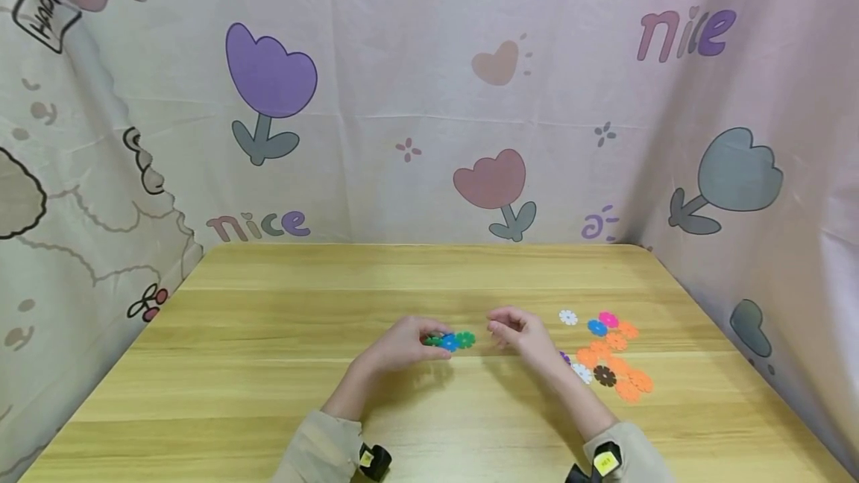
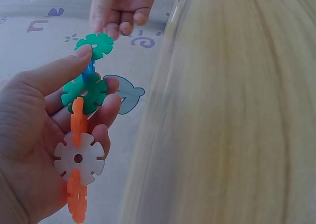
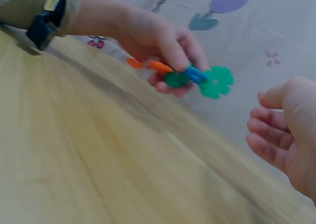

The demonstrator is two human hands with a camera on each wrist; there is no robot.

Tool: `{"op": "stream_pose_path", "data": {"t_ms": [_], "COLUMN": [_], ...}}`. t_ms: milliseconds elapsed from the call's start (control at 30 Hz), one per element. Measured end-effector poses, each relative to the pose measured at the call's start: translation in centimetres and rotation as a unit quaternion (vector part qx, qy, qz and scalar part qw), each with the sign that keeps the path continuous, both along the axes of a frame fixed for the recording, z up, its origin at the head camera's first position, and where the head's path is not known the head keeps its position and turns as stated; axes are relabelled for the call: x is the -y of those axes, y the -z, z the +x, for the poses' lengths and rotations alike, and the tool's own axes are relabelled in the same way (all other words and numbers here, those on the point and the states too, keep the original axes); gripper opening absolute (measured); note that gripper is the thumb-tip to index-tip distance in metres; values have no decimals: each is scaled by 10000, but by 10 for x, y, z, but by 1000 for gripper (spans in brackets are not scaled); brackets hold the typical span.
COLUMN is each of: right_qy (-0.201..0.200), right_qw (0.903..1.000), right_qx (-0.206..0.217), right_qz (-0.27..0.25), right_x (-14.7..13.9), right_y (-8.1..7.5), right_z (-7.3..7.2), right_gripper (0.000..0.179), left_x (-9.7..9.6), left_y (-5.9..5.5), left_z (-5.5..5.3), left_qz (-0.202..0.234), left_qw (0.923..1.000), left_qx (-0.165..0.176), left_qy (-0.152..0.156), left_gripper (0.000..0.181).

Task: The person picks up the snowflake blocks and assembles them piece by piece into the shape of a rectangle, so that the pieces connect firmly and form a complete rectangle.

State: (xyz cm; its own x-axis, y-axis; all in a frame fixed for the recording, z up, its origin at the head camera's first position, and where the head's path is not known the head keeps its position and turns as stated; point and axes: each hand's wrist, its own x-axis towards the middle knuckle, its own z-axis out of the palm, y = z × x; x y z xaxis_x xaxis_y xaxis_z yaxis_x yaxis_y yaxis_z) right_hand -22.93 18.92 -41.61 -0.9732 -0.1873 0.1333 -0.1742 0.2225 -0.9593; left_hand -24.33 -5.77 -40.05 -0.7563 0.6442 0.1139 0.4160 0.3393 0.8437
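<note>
My left hand [image 1: 403,343] grips a chain of flower-shaped interlocking discs above the table. In the left wrist view the chain runs from a green disc [image 2: 102,47] at the top through a blue disc [image 2: 89,69], another green disc [image 2: 91,101], an orange disc [image 2: 78,122] and a white disc [image 2: 89,168] to a second orange disc [image 2: 77,204]. The thumb presses by the upper green and blue discs, with fingers behind the chain. My right hand [image 1: 526,334] hovers just right of the chain's green end, its fingers loosely bent and nothing between them.
Loose discs lie on the wooden table [image 1: 268,393] to the right: several orange discs [image 1: 628,391], two white ones, a blue disc [image 1: 597,327], a pink disc [image 1: 608,318], a brown disc [image 1: 605,376] and a purple one partly behind my right arm. A printed curtain [image 1: 376,58] encloses the table's back and sides.
</note>
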Motion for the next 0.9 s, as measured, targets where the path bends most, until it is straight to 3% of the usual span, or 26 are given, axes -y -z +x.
{"op": "stream_pose_path", "data": {"t_ms": [233,467,700,900], "right_qy": [821,1739,2116,2038], "right_qw": [9963,9792,9560,9454], "right_qx": [-96,49,146,139], "right_qz": [229,1047,2026,2539], "right_x": [-36,-75,-105,-115], "right_y": [1,-2,2,11], "right_z": [-14,-22,-25,-29], "right_gripper": [32,36,43,46], "left_x": [1,0,-1,1], "left_y": [1,2,3,2], "left_z": [1,-1,-1,-1], "left_qz": [24,-127,-159,-156], "left_qw": [9998,9998,9997,9997], "left_qx": [172,76,25,-11], "left_qy": [-37,-129,-164,-167], "left_gripper": [32,33,32,33]}}
